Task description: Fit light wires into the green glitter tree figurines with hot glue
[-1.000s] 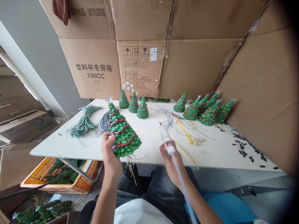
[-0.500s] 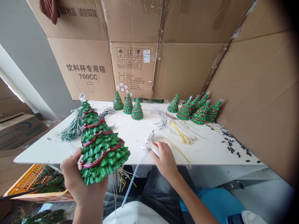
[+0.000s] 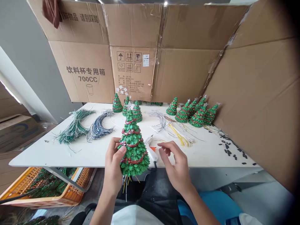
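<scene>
My left hand [image 3: 114,165] is closed round the lower left side of a green Christmas tree figure [image 3: 133,147] with red garlands and a clear star on top. The tree stands upright in front of me, and thin yellow and white wires hang from below its base. My right hand [image 3: 175,165] is off to the right of the tree, holding nothing, with its thumb and fingers apart. Between the tree and that hand a white hot glue gun [image 3: 152,153] with an orange trigger lies on the table, partly hidden by the tree.
On the white table [image 3: 58,156] lie green-white wires [image 3: 75,126], blue-white wires [image 3: 99,126] and yellow wires [image 3: 180,136]. Several small trees [image 3: 184,112] stand at the back. Black bits [image 3: 227,145] lie right. Cardboard [image 3: 131,28] walls the back. An orange crate [image 3: 67,197] is below left.
The tree has moved right and been turned upright in my left hand. My right hand has let go of the glue gun, which now lies on the table, and has shifted right.
</scene>
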Demonstrator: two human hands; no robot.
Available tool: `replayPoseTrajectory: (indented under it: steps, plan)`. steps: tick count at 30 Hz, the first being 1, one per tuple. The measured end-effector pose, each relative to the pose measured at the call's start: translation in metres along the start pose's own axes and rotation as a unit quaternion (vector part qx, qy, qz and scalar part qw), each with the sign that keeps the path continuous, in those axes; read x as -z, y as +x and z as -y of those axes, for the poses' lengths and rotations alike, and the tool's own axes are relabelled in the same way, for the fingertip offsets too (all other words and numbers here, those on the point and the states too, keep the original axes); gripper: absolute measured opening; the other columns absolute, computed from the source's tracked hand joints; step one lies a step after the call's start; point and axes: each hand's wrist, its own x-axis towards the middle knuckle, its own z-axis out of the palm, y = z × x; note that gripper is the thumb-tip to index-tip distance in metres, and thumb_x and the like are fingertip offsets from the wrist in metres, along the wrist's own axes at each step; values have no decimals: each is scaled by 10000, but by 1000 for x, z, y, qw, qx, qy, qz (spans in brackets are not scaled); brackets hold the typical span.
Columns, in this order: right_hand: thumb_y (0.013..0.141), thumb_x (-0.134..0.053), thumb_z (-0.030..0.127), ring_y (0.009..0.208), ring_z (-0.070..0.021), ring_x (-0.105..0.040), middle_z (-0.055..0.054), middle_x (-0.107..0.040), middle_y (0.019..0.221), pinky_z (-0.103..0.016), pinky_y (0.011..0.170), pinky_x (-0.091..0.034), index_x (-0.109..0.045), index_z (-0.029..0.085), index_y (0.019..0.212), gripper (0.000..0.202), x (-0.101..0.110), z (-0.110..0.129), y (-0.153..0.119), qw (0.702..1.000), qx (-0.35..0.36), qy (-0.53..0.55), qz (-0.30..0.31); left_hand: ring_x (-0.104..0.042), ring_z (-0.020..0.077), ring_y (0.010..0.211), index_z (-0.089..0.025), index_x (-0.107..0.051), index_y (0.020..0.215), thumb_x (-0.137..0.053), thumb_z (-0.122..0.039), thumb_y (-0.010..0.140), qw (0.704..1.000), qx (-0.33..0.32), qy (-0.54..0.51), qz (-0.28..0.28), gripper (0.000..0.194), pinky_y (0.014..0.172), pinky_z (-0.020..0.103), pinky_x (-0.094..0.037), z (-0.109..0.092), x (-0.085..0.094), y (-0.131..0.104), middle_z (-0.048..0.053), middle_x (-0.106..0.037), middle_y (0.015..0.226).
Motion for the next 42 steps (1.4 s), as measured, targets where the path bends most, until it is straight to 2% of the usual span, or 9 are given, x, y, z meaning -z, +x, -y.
replayPoseTrajectory:
  steps: [2, 4, 9, 19, 30, 35, 42]
  plan:
    - [1180, -613, 330, 892, -213, -667, -28, -703, 1005, -366, 816, -573, -752, 277, 1235, 159, 12, 23, -5, 996, 26, 89, 13, -646, 212, 819, -259, -677, 1096, -705, -560, 1034, 1000, 17, -14, 21, 309, 717, 312, -525, -2, -1, -4, -2, -687, 929]
    - [1167, -638, 255, 936, -192, -686, -17, -708, 1055, -340, 835, -583, -741, 302, 1299, 174, 20, 42, -11, 984, 42, 167, 37, -646, 212, 860, -259, -670, 1070, -718, -576, 1043, 999, -2, 19, 27, 323, 749, 310, -511, -4, -3, -8, -2, -706, 956]
    - [1129, -654, 168, 925, -159, -679, -5, -706, 1083, -296, 836, -591, -731, 305, 1316, 245, 24, 62, -20, 978, 65, 186, 69, -613, 184, 851, -273, -661, 1121, -708, -564, 1083, 992, -57, 96, 52, 298, 765, 292, -478, -7, -8, -16, -26, -711, 957]
    - [1111, -625, 87, 933, -161, -690, -23, -683, 1050, -280, 827, -599, -714, 228, 1274, 233, 22, 63, -22, 984, 109, 122, 69, -647, 157, 829, -280, -654, 1167, -736, -500, 1065, 974, -148, 153, 72, 255, 753, 255, -519, -8, -17, -23, -31, -705, 964]
    - [1098, -599, 54, 942, -172, -700, -37, -680, 1056, -292, 821, -609, -718, 237, 1248, 266, 20, 66, -25, 983, 121, 125, 59, -643, 151, 804, -273, -657, 1155, -736, -483, 1047, 972, -163, 161, 55, 249, 719, 243, -526, -11, -17, -25, -32, -694, 944]
    - [1077, -590, 0, 980, -184, -724, -54, -696, 1084, -307, 866, -624, -724, 218, 1270, 320, 19, 69, -28, 983, 126, 122, 49, -637, 152, 784, -269, -660, 1134, -752, -460, 1028, 973, -170, 148, 45, 237, 699, 240, -533, -11, -17, -27, -31, -683, 933]
    - [1069, -573, -14, 976, -187, -717, -65, -700, 1110, -312, 851, -627, -718, 213, 1306, 359, 14, 69, -31, 981, 148, 120, 39, -651, 175, 816, -258, -668, 1150, -760, -458, 1003, 972, -181, 147, 26, 265, 712, 261, -551, -9, -16, -29, -16, -686, 954]
